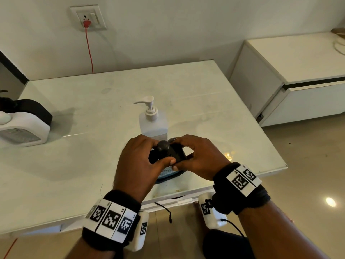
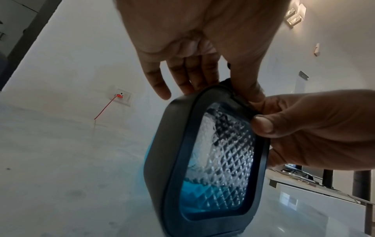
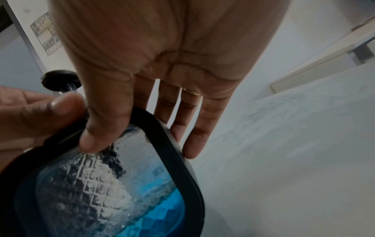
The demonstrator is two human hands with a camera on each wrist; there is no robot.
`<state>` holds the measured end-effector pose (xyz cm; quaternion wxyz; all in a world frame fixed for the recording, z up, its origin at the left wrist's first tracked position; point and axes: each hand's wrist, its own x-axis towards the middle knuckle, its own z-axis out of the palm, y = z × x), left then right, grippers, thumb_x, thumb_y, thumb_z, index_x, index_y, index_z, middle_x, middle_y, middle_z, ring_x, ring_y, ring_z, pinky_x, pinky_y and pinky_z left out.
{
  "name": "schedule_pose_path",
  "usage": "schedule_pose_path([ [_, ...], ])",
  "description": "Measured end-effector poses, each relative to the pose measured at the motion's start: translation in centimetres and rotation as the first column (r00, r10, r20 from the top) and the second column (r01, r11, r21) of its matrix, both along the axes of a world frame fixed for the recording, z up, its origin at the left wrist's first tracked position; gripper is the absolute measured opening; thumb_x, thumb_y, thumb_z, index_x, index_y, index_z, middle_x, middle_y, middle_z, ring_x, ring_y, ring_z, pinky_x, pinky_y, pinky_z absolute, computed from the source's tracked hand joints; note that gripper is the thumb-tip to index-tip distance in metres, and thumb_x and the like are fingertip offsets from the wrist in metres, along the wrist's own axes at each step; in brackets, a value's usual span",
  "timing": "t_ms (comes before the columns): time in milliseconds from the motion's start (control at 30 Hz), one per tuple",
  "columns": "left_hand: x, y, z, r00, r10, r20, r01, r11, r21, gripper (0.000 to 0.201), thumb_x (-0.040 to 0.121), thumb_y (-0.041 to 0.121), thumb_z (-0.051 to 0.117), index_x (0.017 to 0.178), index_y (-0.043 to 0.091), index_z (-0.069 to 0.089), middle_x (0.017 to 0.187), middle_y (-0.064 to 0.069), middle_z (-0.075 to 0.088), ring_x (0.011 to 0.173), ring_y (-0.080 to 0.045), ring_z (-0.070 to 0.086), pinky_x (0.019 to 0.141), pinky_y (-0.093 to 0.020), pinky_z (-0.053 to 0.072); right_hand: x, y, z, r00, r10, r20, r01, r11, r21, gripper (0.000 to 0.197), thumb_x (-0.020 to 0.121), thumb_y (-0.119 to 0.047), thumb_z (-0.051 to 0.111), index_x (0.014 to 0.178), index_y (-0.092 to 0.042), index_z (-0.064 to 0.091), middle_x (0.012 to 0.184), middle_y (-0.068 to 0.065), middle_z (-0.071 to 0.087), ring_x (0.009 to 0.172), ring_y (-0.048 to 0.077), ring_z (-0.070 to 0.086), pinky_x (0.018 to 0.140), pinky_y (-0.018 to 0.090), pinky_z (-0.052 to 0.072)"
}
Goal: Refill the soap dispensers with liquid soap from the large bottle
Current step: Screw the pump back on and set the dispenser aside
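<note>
Black-framed soap dispenser point(image 1: 169, 157) held in both hands over the near edge of the white table point(image 1: 93, 146). Dark rounded frame around a clear panel with diamond-grid texture; blue liquid point(image 2: 205, 197) pooled in the lower part only, foam and bubbles above it. Black round pump knob point(image 1: 163, 145) on top. Appears tilted in the wrist views; whether the base touches the table cannot be told.

Left hand point(image 1: 140, 165) curled round the dispenser's top, thumb on the near side, fingers over the far side. Right hand point(image 1: 197, 157) pinching the frame's upper edge, thumb on the front, fingers behind; ring point(image 3: 191, 91) on one finger.

Just behind: second dispenser, clear bottle point(image 1: 153, 124) with a white pump, standing upright on the table.

Count: two dispensers, two hands, one small white-and-black appliance point(image 1: 24, 126) at far left, one wall socket point(image 1: 87, 17) with a red cord point(image 1: 89, 49), one white cabinet point(image 1: 289, 77) to the right.
</note>
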<state>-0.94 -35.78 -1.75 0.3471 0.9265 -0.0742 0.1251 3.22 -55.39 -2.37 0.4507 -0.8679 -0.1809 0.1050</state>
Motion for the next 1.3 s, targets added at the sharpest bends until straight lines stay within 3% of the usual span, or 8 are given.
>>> schedule_pose_path([
  [133,0.0,0.0,0.0,1.000,-0.013,0.015,0.013,0.999,0.046,0.033,0.078,0.038,0.087,0.098,0.016,0.071,0.096,0.002,0.066,0.093,-0.016,0.056,0.080,-0.024,0.040,0.1,-0.1,-0.1,1.000,0.021,-0.001,-0.021,1.000,0.016,0.060,0.068,-0.021,0.087,0.124,-0.030,0.066,0.112,-0.007,0.066,0.110,0.012,0.058,0.091,0.041,0.055],
  [267,0.3,0.6,0.6,0.993,-0.108,-0.051,0.109,0.994,0.029,0.028,0.077,0.042,0.072,0.097,0.022,0.068,0.094,0.008,0.063,0.091,-0.009,0.051,0.079,-0.012,0.034,0.3,-0.2,-0.1,0.999,0.042,0.007,-0.042,0.999,0.008,0.063,0.070,-0.020,0.087,0.128,-0.026,0.064,0.115,-0.006,0.066,0.111,0.013,0.059,0.094,0.043,0.053],
  [533,1.2,1.5,1.0,0.962,-0.243,-0.124,0.244,0.970,-0.009,0.032,0.079,0.035,0.069,0.106,0.020,0.072,0.102,0.015,0.066,0.096,0.000,0.055,0.083,-0.009,0.041,0.4,-0.3,-0.3,0.999,0.044,0.003,-0.044,0.999,0.025,0.065,0.070,-0.018,0.087,0.130,-0.024,0.063,0.118,-0.006,0.065,0.114,0.012,0.058,0.095,0.041,0.053],
  [700,0.1,0.7,0.4,0.990,-0.116,-0.081,0.118,0.993,0.015,0.033,0.086,0.048,0.073,0.104,0.021,0.067,0.103,0.009,0.062,0.096,-0.013,0.057,0.082,-0.022,0.045,0.2,-0.2,-0.1,0.999,0.033,0.020,-0.034,0.999,0.039,0.062,0.070,-0.020,0.087,0.128,-0.025,0.064,0.115,-0.008,0.066,0.112,0.010,0.058,0.092,0.040,0.054],
  [833,-0.3,-0.5,0.5,0.999,0.007,-0.031,-0.004,0.996,0.085,0.042,0.075,0.050,0.085,0.090,0.031,0.051,0.093,0.011,0.050,0.090,-0.015,0.049,0.079,-0.027,0.038,0.3,-0.2,0.0,0.999,0.040,0.032,-0.041,0.999,0.034,0.059,0.071,-0.020,0.086,0.126,-0.024,0.066,0.114,-0.008,0.067,0.111,0.011,0.059,0.094,0.042,0.053],
  [900,-0.4,-0.7,0.6,0.999,0.036,0.001,-0.036,0.995,0.089,0.040,0.073,0.050,0.087,0.088,0.028,0.056,0.090,0.009,0.055,0.088,-0.016,0.049,0.077,-0.030,0.038,0.3,-0.2,0.0,0.998,0.050,0.029,-0.051,0.998,0.043,0.059,0.070,-0.018,0.086,0.126,-0.024,0.066,0.114,-0.008,0.067,0.111,0.011,0.060,0.094,0.043,0.053],
  [1067,-0.2,-0.7,0.6,0.997,0.050,-0.061,-0.045,0.996,0.080,0.033,0.076,0.040,0.088,0.090,0.018,0.068,0.088,0.010,0.055,0.088,-0.013,0.048,0.072,-0.010,0.030,0.5,-0.3,0.2,0.996,0.082,0.038,-0.082,0.997,0.009,0.060,0.070,-0.019,0.086,0.127,-0.022,0.065,0.113,-0.005,0.067,0.109,0.013,0.060,0.093,0.042,0.052],
  [1300,0.5,0.4,1.8,0.990,-0.096,-0.105,0.100,0.994,0.034,0.031,0.072,0.024,0.093,0.097,0.017,0.076,0.096,0.006,0.070,0.090,-0.013,0.061,0.080,-0.009,0.038,0.6,-0.4,0.3,0.993,0.098,0.070,-0.096,0.995,-0.028,0.063,0.070,-0.020,0.088,0.128,-0.020,0.065,0.115,-0.005,0.067,0.110,0.012,0.059,0.101,0.035,0.044],
])
